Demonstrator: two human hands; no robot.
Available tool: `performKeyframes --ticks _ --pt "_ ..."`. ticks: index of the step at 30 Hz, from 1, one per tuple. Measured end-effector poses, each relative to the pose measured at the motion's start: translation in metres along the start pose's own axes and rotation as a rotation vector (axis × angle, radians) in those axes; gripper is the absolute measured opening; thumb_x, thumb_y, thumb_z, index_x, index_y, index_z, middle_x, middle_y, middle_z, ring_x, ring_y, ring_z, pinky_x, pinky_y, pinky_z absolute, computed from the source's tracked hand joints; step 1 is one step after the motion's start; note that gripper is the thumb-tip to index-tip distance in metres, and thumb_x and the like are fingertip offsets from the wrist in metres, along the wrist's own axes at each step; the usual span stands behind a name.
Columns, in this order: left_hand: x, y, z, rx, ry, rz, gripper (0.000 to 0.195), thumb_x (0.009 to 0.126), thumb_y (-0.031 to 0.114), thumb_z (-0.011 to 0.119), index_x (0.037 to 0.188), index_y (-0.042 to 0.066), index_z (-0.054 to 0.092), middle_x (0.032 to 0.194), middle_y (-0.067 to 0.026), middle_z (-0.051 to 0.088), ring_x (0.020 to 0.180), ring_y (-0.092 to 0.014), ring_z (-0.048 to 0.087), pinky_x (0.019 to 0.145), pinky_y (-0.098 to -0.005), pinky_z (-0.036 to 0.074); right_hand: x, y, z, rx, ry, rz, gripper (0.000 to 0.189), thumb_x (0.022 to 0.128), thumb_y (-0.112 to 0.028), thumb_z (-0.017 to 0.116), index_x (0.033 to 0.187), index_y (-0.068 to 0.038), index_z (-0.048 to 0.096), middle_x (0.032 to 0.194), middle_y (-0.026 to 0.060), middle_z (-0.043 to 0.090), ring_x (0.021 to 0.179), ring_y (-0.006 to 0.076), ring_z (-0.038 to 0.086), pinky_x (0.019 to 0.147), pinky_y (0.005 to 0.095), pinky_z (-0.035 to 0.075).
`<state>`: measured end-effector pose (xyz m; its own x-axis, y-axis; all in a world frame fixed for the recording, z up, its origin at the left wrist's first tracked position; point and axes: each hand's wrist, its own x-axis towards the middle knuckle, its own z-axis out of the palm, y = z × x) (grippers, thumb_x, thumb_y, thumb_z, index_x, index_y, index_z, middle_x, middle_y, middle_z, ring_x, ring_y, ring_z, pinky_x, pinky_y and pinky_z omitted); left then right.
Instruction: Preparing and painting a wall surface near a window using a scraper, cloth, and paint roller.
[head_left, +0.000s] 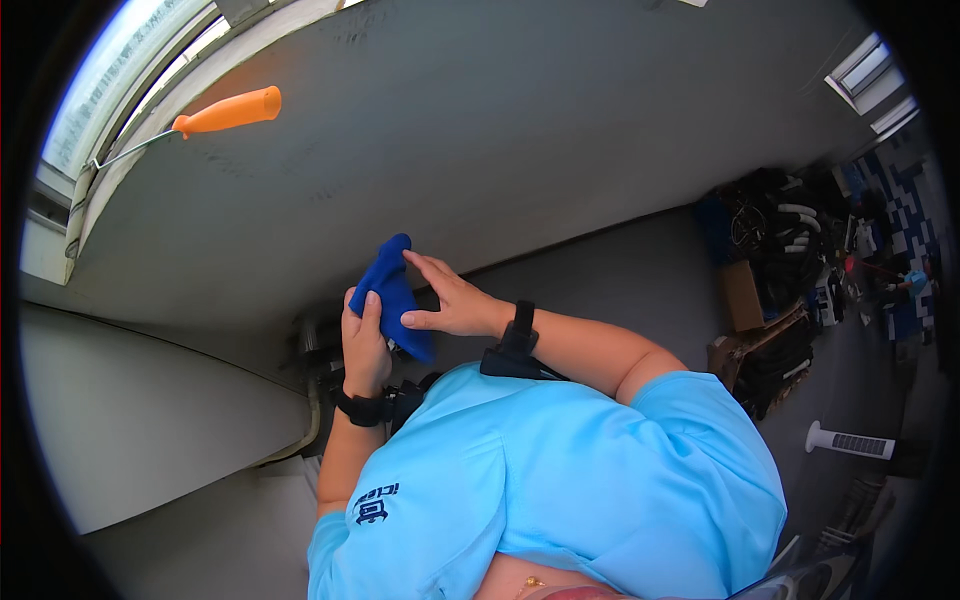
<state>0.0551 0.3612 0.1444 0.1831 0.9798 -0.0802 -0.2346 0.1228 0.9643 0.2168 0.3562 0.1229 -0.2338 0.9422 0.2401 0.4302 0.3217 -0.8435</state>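
A folded blue cloth is in front of my chest, near a grey wall. My left hand holds it from the left, the thumb lying over its face. Fingers spread, my right hand is at the cloth's other side, with the thumb and a fingertip touching it. Its palm faces the cloth without closing round it. Black straps with small dark units sit on both wrists. At the upper left, a tool with an orange handle and a bent metal rod rests at the window sill.
The grey wall runs across the far side. Cardboard boxes with dark tubes and cables stand on the floor at the right. Near them is a white tower fan. A pale panel and a pipe lie to the left.
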Motion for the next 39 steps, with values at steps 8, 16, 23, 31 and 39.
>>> performKeyframes --ticks 8,16,23,31,39 --pt "0.011 0.003 0.045 -0.088 -0.303 -0.07 0.042 0.092 0.02 0.038 0.13 0.006 0.026 0.127 -0.0113 0.037 0.112 -0.019 0.043 0.089 -0.0293 0.041 0.002 0.03 -0.038 0.953 -0.015 0.365 0.037 0.091 -0.02 0.042 0.125 -0.005 0.037 0.111 0.008 0.052 0.098 0.0136 0.051 0.085 0.0293 0.043" --pt "0.013 -0.005 0.025 0.085 -0.13 -0.032 0.042 0.092 0.018 0.039 0.13 0.007 0.028 0.129 -0.0133 0.038 0.113 -0.021 0.044 0.086 -0.0283 0.042 0.007 0.157 -0.197 0.22 1.157 0.201 0.032 0.091 -0.03 0.045 0.098 0.0 0.052 0.085 0.0038 0.052 0.078 0.0115 0.05 0.07 0.0264 0.042" --pt "-0.01 -0.025 -0.013 0.017 0.145 -0.058 0.037 0.092 0.021 0.041 0.125 0.006 0.035 0.121 -0.0129 0.046 0.1 -0.019 0.052 0.078 -0.0268 0.046 0.034 0.202 -0.294 -0.387 1.517 0.365 0.039 0.09 -0.031 0.041 0.092 0.007 0.049 0.096 0.0202 0.046 0.09 0.0312 0.046 0.08 0.0404 0.037" --pt "-0.031 -0.027 -0.016 -0.018 0.322 -0.048 0.034 0.092 0.02 0.041 0.122 0.004 0.037 0.117 -0.0128 0.048 0.096 -0.017 0.054 0.077 -0.0251 0.046 0.071 0.197 -0.263 0.03 1.338 0.092 0.04 0.091 -0.023 0.039 0.121 0.003 0.034 0.116 0.0202 0.046 0.104 0.0311 0.046 0.09 0.039 0.035" --pt "-0.037 -0.035 -0.029 -0.061 0.372 -0.066 0.03 0.091 0.018 0.043 0.118 0.005 0.041 0.111 -0.0108 0.052 0.093 -0.015 0.055 0.074 -0.0243 0.047 0.07 0.171 -0.215 -0.025 1.066 0.009 0.045 0.089 -0.022 0.045 0.123 0.003 0.03 0.115 0.0178 0.046 0.104 0.0288 0.046 0.09 0.0373 0.034"
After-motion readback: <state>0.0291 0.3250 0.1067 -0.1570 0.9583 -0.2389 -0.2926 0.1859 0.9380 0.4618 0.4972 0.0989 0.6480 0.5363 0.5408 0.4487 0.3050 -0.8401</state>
